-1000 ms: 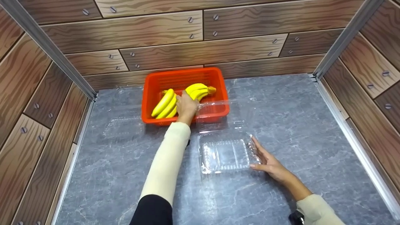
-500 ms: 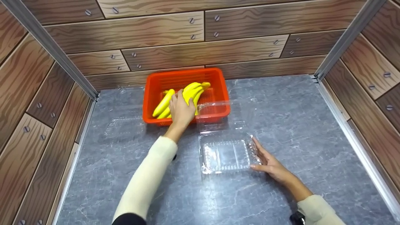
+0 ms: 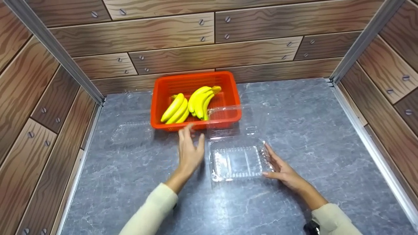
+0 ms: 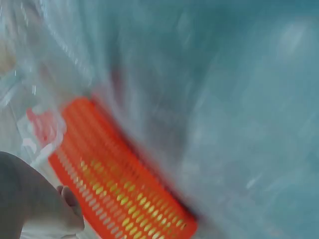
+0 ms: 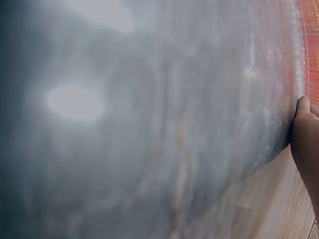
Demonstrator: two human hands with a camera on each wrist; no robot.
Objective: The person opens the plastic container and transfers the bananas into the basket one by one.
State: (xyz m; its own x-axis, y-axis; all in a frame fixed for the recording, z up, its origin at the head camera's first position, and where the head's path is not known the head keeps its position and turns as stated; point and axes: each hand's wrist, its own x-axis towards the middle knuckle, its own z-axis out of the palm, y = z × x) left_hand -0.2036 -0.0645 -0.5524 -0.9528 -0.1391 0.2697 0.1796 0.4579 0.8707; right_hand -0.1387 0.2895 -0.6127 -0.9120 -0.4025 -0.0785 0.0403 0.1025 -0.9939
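Observation:
My left hand is over the grey surface just in front of the red basket, fingers spread and holding nothing. Inside the basket lie two bunches of bananas, the left bunch and the right bunch. A clear plastic clamshell container stands open, its transparent lid raised in front of the basket's right part. My right hand rests against the container's right side, thumb at the front corner and fingers along the wall. In the left wrist view the basket shows its perforated side.
Another transparent plastic container, hard to make out, lies left of the basket. Wood-patterned panels enclose the back and both sides, with metal rails along the side edges. The right wrist view is mostly blurred grey surface.
My left hand has let go of the right banana bunch and pulled back out of the basket toward me. That bunch now lies more upright in the basket. The right hand stays put.

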